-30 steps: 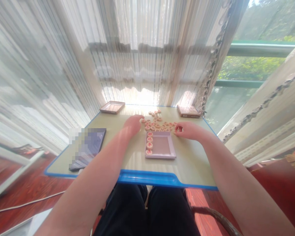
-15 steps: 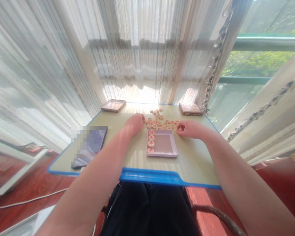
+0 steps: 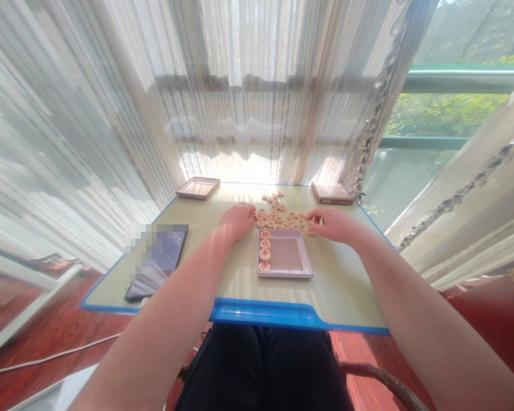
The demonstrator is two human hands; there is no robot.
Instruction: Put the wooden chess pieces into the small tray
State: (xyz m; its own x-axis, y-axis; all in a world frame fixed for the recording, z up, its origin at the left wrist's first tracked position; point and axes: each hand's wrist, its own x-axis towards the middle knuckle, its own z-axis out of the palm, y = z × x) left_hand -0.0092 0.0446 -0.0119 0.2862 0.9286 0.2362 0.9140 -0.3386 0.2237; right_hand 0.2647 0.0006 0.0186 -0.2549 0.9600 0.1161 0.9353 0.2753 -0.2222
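Note:
My left hand [image 3: 239, 221] rests at the left edge of a spread of round wooden xiangqi pieces [image 3: 278, 219]. Its fingers are curled together, and whatever lies between the tips is too small to make out. On the right side of the spread, my right hand [image 3: 329, 222] has thumb and fingers bent but apart, the tips by the outermost pieces. One xiangqi piece with a red character [image 3: 310, 231] lies flat just below those fingertips. Nearer to me sits a shallow pale box [image 3: 285, 274], with a column of red-lettered xiangqi pieces [image 3: 264, 254] along its left wall.
An empty shallow lid [image 3: 198, 188] lies at the far left of the table [image 3: 235, 268], and a flat printed box [image 3: 332, 193] at the far right. A dark tablet-like object [image 3: 165, 251] is beside my left forearm. A sheer curtain [image 3: 248, 114] hangs behind the table.
My right hand has shifted slightly away from me, off the red-lettered piece that now shows fully on the table. My left hand stays almost in place beside the pieces.

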